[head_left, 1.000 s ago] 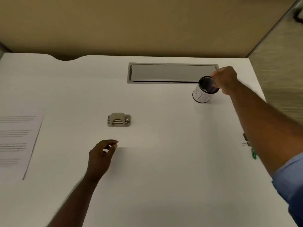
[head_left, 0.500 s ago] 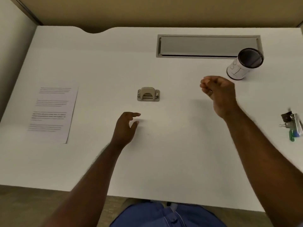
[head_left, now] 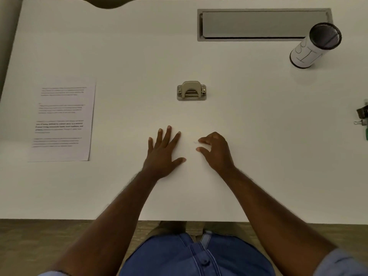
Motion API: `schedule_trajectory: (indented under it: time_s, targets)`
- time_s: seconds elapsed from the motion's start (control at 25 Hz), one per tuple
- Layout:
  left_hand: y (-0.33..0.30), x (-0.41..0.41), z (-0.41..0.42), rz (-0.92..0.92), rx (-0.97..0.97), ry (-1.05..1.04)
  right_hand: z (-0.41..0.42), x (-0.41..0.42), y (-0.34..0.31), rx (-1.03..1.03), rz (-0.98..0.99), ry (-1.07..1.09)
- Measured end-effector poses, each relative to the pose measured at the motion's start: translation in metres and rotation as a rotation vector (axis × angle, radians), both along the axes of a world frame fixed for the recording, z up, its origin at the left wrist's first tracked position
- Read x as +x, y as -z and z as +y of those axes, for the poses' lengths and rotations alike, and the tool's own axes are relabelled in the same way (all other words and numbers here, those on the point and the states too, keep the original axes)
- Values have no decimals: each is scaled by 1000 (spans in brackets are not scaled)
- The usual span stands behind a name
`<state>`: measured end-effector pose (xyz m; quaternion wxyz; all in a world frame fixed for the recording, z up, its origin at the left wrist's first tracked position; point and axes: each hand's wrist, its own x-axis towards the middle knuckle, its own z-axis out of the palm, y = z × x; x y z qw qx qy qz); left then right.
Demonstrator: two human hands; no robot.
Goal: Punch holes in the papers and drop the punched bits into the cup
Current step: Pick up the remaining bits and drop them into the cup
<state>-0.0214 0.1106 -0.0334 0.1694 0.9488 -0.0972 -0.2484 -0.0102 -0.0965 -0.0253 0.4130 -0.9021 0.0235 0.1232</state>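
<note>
A grey metal hole punch (head_left: 191, 91) sits in the middle of the white desk (head_left: 258, 156). A printed sheet of paper (head_left: 62, 122) lies flat at the left. The cup (head_left: 314, 46), white with a dark inside, stands at the far right near the back. My left hand (head_left: 163, 152) rests flat on the desk with fingers spread, below the punch. My right hand (head_left: 216, 151) hovers beside it, thumb and forefinger curled close over a faint small speck (head_left: 195, 142) on the desk; whether they touch it is unclear.
A grey cable tray lid (head_left: 262, 23) is set into the desk at the back. Binder clips and a green clip (head_left: 363, 120) lie at the right edge. The desk's front edge runs just above my lap.
My right hand let go of the cup and came back down to the desk beside my left. My left hand flattened out. The view tilted down toward me.
</note>
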Motion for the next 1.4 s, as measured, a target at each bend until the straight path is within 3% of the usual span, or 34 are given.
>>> schedule_trajectory:
  time_s: [0.16,0.36,0.6,1.08,1.4]
  targets:
    - [1,0,0,-2,12,2,10,0,2,-2,-25,124]
    - [-2,2,2,-10,-22,1,17,1,2,-66,-41,101]
    - [-6,17,-11,-208,-170,-88,17,1,4,-93,-14,81]
    - [-5,28,-22,-200,-265,-177,29,-3,6,-43,-68,231]
    - [-4,30,-24,-188,-263,-170,36,8,6,-313,-47,19]
